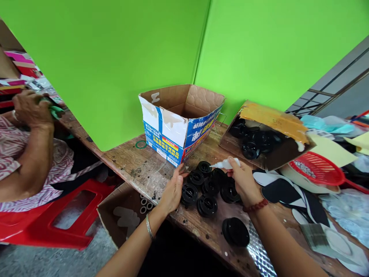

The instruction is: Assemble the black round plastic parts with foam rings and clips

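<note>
In the head view my right hand (243, 179) is closed around a small white squeeze bottle (226, 164) with a thin pointed nozzle. Its tip points left, over a black round plastic part (204, 167) at the back of a cluster. Several similar round parts, such as the one at the front (206, 205), sit close together on the wooden table. Each of these has a bar across its middle. My left hand (173, 190) is open at the cluster's left side, fingers stretched forward beside the parts. Whether it touches them I cannot tell.
An open cardboard box (165, 132) stands behind the cluster. A tipped box (273, 119) holds more black parts. A black disc stack (235, 232) lies in front. To the right are a red strainer (317, 169) and flat shoe-sole shapes (281, 190). A person (37, 154) sits left, beyond green panels.
</note>
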